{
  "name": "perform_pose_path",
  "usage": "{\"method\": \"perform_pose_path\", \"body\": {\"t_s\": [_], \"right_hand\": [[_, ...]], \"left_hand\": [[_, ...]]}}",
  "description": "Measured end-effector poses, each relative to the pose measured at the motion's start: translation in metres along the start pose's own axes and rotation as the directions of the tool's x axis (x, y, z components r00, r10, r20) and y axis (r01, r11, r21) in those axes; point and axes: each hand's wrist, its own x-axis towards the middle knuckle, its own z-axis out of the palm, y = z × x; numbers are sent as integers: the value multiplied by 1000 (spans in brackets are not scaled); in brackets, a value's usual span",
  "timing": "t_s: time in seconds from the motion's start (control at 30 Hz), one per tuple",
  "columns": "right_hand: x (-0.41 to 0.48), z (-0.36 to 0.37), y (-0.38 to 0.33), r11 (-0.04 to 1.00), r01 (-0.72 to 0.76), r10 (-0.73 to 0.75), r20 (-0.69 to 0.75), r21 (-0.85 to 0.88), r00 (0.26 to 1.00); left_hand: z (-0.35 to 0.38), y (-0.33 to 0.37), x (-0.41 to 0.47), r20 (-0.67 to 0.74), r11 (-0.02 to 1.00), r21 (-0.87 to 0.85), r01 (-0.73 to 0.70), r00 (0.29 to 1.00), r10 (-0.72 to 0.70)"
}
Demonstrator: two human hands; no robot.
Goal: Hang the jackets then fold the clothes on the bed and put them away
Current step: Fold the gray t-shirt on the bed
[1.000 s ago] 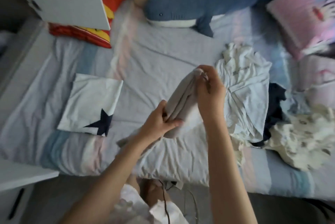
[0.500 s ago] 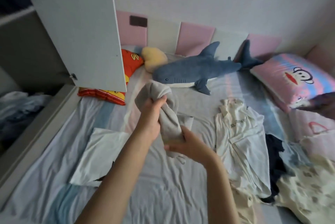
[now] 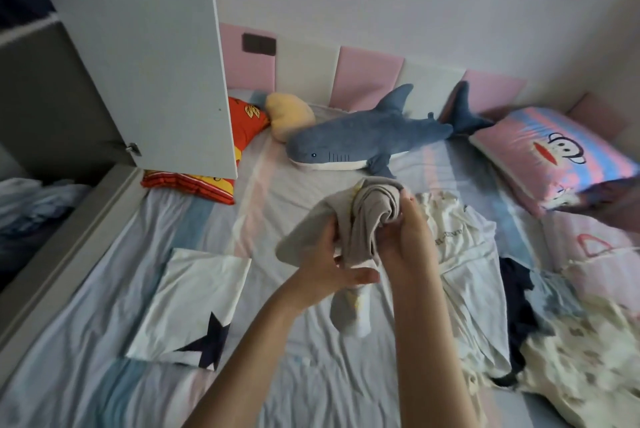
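Grey garment [image 3: 367,219]: held up over the bed [image 3: 86,341] by both hands. Fingers [image 3: 410,216] of the right hand [image 3: 405,244] are curled round its rolled upper end; the left hand [image 3: 322,268] clasps the bunched middle, thumb laid across the front. The lower end hangs loose below both hands; whether it touches the sheet cannot be told. Left of the hands, a folded white garment with a dark star [image 3: 194,303] lies flat on the bed. To the right, a crumpled white shirt [image 3: 460,254] lies beside a dark garment [image 3: 519,306] and a cream patterned cloth [image 3: 588,358]. Further back lie a blue shark plush [image 3: 363,140], a yellow cushion [image 3: 291,116], a red pillow [image 3: 242,122] and a pink cartoon pillow [image 3: 554,157]. An open wardrobe door [image 3: 149,46] stands at far left.
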Motion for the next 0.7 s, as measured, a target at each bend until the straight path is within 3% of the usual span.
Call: {"method": "perform_pose_path", "body": {"t_s": [0.13,0.27,0.33,0.4,0.5,0.63,0.7], "right_hand": [[-4,-7,4,996,-91,91,33,12,995],[-3,-18,-11,981,-179,181,-20,74,983],[0,-35,-19,986,-156,151,-64,-65,986],[-4,-46,-27,949,-99,108,11,-300,994],[-14,-47,-30,739,-7,219,230,-674,948],[-22,-39,-15,313,197,369,310,-929,876],[-22,-36,-5,341,258,325,371,-904,870]], "left_hand": [[6,-6,4,-283,997,71,-6,959,26],[-5,3,-1,-331,983,180,-37,939,96],[-6,11,-5,-355,981,184,-64,926,127],[-6,17,-7,-357,983,164,-81,924,136],[-8,25,-9,-368,993,101,-68,924,101],[-9,41,-16,-286,989,134,-68,953,104],[-13,47,-17,-236,985,141,-101,963,132]]}}
